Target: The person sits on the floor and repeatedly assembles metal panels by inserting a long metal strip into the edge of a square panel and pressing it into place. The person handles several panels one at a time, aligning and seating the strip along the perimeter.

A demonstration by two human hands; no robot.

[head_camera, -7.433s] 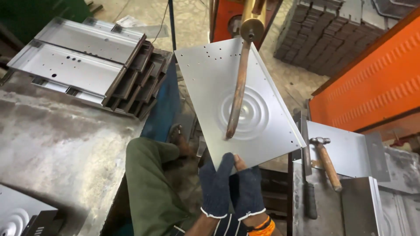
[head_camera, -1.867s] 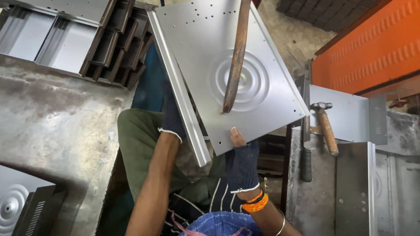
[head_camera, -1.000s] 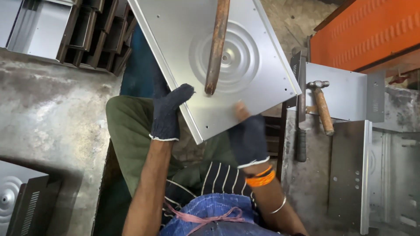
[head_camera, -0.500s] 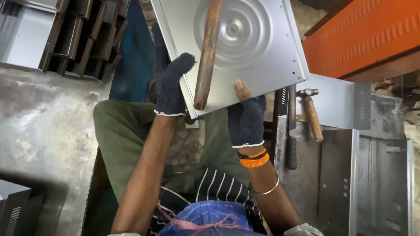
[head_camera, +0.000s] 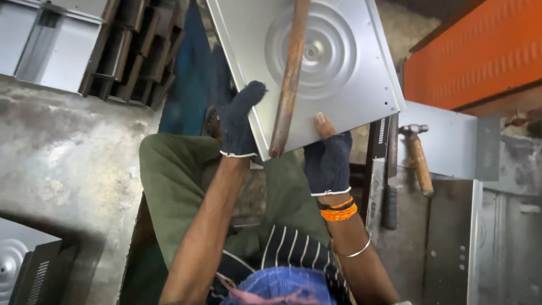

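Head view: a square sheet-metal panel (head_camera: 316, 68) w/ pressed concentric rings is held up at chest height, tilted, its top edge cut off by the frame. The left hand (head_camera: 237, 121), in a dark knit glove, is closed on the panel's lower-left flanged edge; the right hand (head_camera: 328, 161), gloved w/ the thumb tip bare, is clamped on the bottom edge. A rusty rod (head_camera: 289, 79) runs down across the panel face, its lower end approx. level w/ the bottom edge; whether it touches the sheet can't be told. Step judged: panel being positioned against or under the rod. Next move prob. calls for steady two-hand alignment of the ring centre. A hammer (head_camera: 416, 158) lies on the metal table (head_camera: 440, 237) at right, untouched. Hidden: the rod's top, the panel's upper part, the left-hand fingers behind the sheet.
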